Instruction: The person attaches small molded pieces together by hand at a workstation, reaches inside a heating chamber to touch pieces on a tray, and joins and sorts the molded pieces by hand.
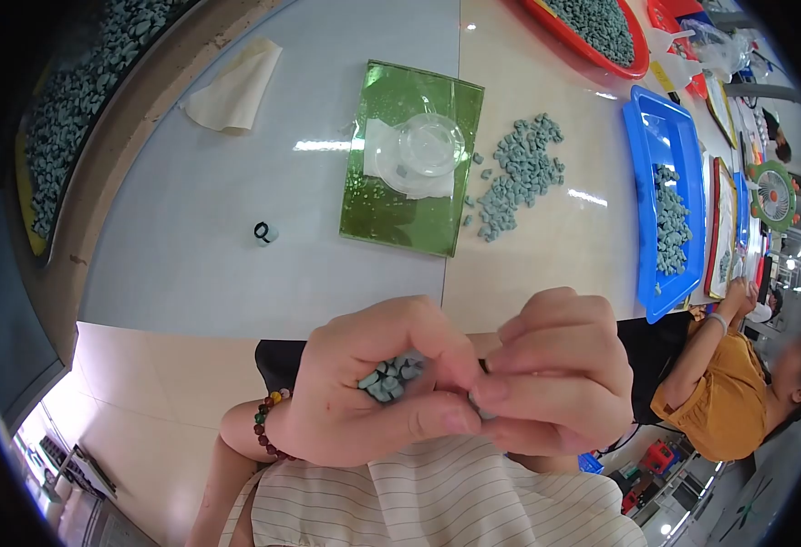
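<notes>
In the lower middle, my left hand [377, 383] is curled around several small grey-green pieces [388, 379], which show in its palm. Its thumb and forefinger meet the fingertips of my right hand [560, 374]. Between the two hands a small grey-green piece [482, 407] is pinched, mostly hidden by the fingers. A tiny dark bit shows at the right fingertips; I cannot make out what it is. On the table beyond lies a green glass-like plate [400, 223] bearing a clear round dish [429, 146]. Loose grey-green pieces [519, 178] are spread beside the plate.
A blue tray [645, 182] and a red basin [637, 64] hold more pieces. Left of the plate are a cream cloth-like sheet [236, 87] and a small ring-topped object [265, 234]. Another container of pieces [81, 118] is at far left. A person [724, 401] sits at right.
</notes>
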`<state>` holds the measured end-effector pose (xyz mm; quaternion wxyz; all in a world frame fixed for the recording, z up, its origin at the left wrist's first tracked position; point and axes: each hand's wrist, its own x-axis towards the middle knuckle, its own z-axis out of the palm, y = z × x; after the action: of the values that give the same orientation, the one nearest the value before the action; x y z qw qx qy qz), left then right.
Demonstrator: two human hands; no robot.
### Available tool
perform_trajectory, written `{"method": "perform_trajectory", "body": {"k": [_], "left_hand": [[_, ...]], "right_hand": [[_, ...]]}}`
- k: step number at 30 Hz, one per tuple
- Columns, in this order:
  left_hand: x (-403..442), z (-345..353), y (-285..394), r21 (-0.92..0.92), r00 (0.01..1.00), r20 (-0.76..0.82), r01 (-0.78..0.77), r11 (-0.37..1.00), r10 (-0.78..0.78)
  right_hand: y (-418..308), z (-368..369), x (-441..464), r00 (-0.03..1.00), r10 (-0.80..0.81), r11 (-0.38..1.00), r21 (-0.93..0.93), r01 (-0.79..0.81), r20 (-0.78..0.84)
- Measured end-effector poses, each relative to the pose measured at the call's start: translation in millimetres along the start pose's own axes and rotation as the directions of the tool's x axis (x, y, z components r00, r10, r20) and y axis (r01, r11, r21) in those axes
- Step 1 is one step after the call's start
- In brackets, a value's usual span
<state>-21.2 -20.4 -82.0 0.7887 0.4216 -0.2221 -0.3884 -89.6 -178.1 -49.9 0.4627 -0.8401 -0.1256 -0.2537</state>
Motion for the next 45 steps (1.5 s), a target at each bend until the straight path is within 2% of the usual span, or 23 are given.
{"method": "perform_trajectory", "body": {"k": [1,4,7,8,10,11,12,14,17,18,20,21,24,25,28,30,36,39,42,45], "left_hand": [[-0.1,-2.5,-2.8,0.018,0.998,0.037,-0.043,0.999,0.042],[-1.2,-2.9,-2.7,-0.022,0.994,0.107,-0.003,1.000,0.006],[0.1,1.5,2.8,-0.038,0.997,0.063,0.053,0.998,-0.051],[-1.5,1.8,4.0,-0.212,0.995,0.011,0.098,0.972,-0.098],[-7.1,-0.7,6.4,-0.540,0.975,-0.063,0.148,0.829,-0.215],[-4.6,-8.0,7.7,-0.635,0.983,-0.022,0.128,0.762,-0.183],[-3.8,-10.1,12.7,-0.700,0.970,-0.120,0.069,0.711,-0.212],[-2.3,-11.9,26.1,-0.798,0.910,-0.297,-0.071,0.599,-0.288],[-5.5,-15.1,27.6,-0.742,0.909,-0.357,-0.136,0.656,-0.216],[-6.0,-14.8,28.5,-0.723,0.909,-0.367,-0.144,0.676,-0.199],[-7.4,-24.1,8.1,-0.679,0.988,-0.154,-0.112,0.726,0.008],[-7.7,-27.3,1.2,-0.652,0.994,-0.033,-0.101,0.751,0.105],[-12.9,-10.4,-0.3,-0.373,1.000,-0.028,-0.020,0.927,0.010],[-11.8,-5.0,-1.0,-0.365,1.000,-0.010,0.005,0.931,-0.010],[-8.8,3.5,-0.2,-0.315,0.999,0.027,0.050,0.948,-0.043],[-7.8,3.2,2.0,-0.247,0.999,0.036,0.048,0.968,-0.040],[-13.2,-10.1,5.1,-0.341,0.995,0.017,0.094,0.935,-0.094],[-11.5,-7.2,9.2,-0.126,0.995,-0.100,0.011,0.992,-0.023],[-6.5,-11.7,8.0,0.209,0.983,-0.053,-0.159,0.965,0.173],[-2.1,-7.4,13.1,0.449,0.984,-0.007,-0.156,0.880,0.178]], "right_hand": [[0.0,-2.3,-2.0,1.000,0.005,1.000,0.024,-0.005,0.005],[0.2,-6.1,-5.6,0.999,0.033,0.991,0.126,-0.036,0.025],[3.1,-19.1,-7.5,0.999,0.030,0.990,0.142,-0.024,-0.040],[4.7,-27.5,-9.0,0.997,0.022,0.991,0.132,-0.012,-0.076],[12.6,-48.1,-22.1,0.924,0.025,0.988,-0.130,-0.081,-0.382],[18.2,-62.4,-28.4,0.827,0.076,0.926,-0.268,-0.266,-0.558],[25.1,-78.2,-33.5,0.694,0.079,0.815,-0.355,-0.458,-0.715],[43.4,-107.0,-38.5,0.649,0.123,0.733,-0.372,-0.570,-0.751],[55.9,-117.6,-36.6,0.719,0.194,0.565,-0.523,-0.638,-0.668],[57.1,-113.9,-33.6,0.755,0.103,0.558,-0.590,-0.583,-0.648],[55.4,-96.9,-25.9,0.807,-0.076,0.520,-0.714,-0.469,-0.585],[50.9,-86.8,-21.7,0.858,-0.025,0.555,-0.721,-0.415,-0.513],[37.1,-51.1,-6.5,0.957,0.102,0.668,-0.694,-0.269,-0.273],[37.1,-39.9,-1.8,0.972,0.137,0.709,-0.666,-0.231,-0.191],[37.5,-17.7,5.8,0.952,0.241,0.738,-0.600,-0.307,-0.191],[46.9,-14.8,4.6,0.967,0.177,0.742,-0.621,-0.253,-0.181],[50.8,-13.8,7.2,0.991,0.083,0.692,-0.710,-0.130,-0.101],[51.8,-15.4,6.7,0.991,0.095,0.685,-0.717,-0.132,-0.091],[49.8,-15.4,4.5,0.983,0.117,0.747,-0.639,-0.180,-0.139],[29.2,-12.6,0.9,0.984,0.097,0.827,-0.539,-0.162,-0.147]]}}
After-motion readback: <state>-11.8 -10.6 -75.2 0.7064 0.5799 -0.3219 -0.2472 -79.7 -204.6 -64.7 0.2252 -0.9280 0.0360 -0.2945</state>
